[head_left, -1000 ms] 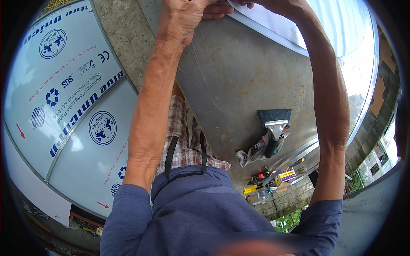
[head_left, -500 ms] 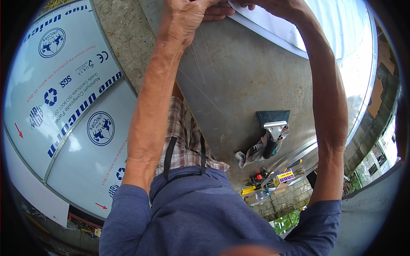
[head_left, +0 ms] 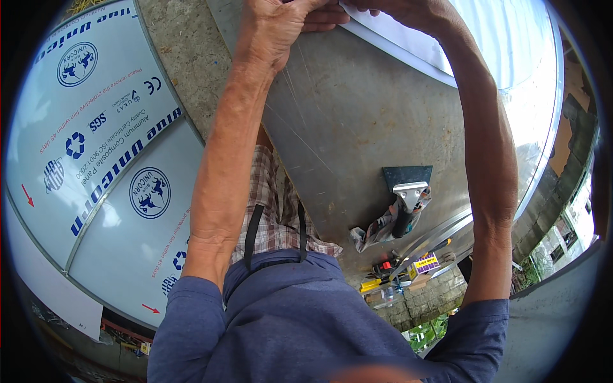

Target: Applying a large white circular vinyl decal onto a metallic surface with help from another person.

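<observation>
"Looking down from the head, where are the two hands?"

"Close together, right at the top of the view. The left hand (head_left: 274, 25) is by the near tip of the white sheet (head_left: 511, 45), and the right hand (head_left: 412, 9) is just beside it, fingers curled at the sheet's edge."

"Are they gripping it?"

"I cannot tell. The left thumb and forefinger run out of view, its other fingers stretch toward the tip, and the right fingertips are partly cut off. A pinch by either one is hidden."

"And the sheet itself?"

"Over the upper right of the metal table (head_left: 357, 121), running on past the right forearm (head_left: 495, 166)."

"How would you handle that edge well?"

"With fingertips, I'd say, rather than the whole palm. It looks thin, so a hard tug could crease it. Keeping both hands near each other and the pressure even should help, with the forearm held off the surface."

"Anything to mind nearby?"

"The scraper (head_left: 408, 189) lies on the table with a cloth (head_left: 377, 233) around its handle, well apart from the hands. Grit on its blade could scratch, so I'd check that before it touched anything glossy."
</observation>
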`<state>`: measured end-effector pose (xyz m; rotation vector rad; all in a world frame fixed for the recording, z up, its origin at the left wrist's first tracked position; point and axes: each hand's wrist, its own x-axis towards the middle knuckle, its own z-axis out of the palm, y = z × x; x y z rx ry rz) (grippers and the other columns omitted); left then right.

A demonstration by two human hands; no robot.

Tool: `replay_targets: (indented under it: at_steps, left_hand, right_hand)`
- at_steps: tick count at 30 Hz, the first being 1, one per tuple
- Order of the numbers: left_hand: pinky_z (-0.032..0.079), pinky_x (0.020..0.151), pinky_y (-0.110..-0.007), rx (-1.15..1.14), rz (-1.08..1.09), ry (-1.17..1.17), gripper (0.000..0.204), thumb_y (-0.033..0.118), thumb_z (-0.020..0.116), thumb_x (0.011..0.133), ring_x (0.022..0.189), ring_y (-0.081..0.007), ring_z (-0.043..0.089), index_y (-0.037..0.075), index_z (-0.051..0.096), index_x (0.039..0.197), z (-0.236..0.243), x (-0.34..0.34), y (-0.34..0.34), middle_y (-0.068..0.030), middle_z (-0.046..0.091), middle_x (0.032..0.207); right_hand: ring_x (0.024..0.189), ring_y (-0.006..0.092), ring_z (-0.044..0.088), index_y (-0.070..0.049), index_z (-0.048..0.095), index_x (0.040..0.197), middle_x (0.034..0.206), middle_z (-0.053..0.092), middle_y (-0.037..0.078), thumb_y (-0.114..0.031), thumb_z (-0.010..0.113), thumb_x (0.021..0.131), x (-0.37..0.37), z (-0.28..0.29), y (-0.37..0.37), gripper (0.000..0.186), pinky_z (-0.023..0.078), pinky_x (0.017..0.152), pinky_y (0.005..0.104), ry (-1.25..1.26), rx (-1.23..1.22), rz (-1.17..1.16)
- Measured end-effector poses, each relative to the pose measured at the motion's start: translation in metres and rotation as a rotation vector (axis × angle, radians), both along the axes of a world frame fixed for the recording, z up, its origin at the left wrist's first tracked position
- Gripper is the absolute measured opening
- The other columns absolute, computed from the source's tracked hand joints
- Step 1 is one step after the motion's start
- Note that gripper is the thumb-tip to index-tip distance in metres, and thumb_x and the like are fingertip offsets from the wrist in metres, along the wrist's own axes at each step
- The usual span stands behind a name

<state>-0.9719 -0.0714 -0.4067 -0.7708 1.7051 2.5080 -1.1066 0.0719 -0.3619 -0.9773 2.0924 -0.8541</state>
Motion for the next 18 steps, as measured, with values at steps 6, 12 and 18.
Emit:
replay_targets:
  at_steps: [6,12,18]
  left_hand:
    - [0.061,0.067,-0.030,0.000,-0.019,0.014,0.025,0.016,0.063,0.097,0.075,-0.0220,0.074,-0.006,0.070,0.091,-0.002,-0.002,0.003,-0.0155,0.073,0.083]
    - [0.061,0.067,-0.030,-0.016,0.009,-0.016,0.024,0.016,0.063,0.096,0.074,-0.0217,0.074,-0.006,0.070,0.091,-0.001,0.005,-0.005,-0.0155,0.073,0.083]
    - [0.061,0.066,-0.030,0.027,-0.006,-0.013,0.024,0.016,0.063,0.096,0.074,-0.0216,0.074,-0.006,0.070,0.090,-0.001,-0.003,0.005,-0.0159,0.073,0.082]
  right_hand:
    - [0.059,0.0089,0.063,-0.001,0.075,0.088,0.069,0.069,0.004,-0.011,0.068,0.084,0.001,0.007,0.007,0.013,0.051,0.054,0.0262,-0.004,-0.053,0.003]
    - [0.059,0.0085,0.063,0.000,0.075,0.088,0.069,0.069,0.004,-0.010,0.068,0.084,0.000,-0.011,-0.003,0.012,0.051,0.054,0.0257,-0.060,-0.092,0.026]
    - [0.060,0.0084,0.062,-0.001,0.075,0.090,0.070,0.070,0.004,-0.009,0.068,0.084,0.000,0.006,0.007,0.013,0.051,0.055,0.0257,-0.019,-0.014,-0.010]
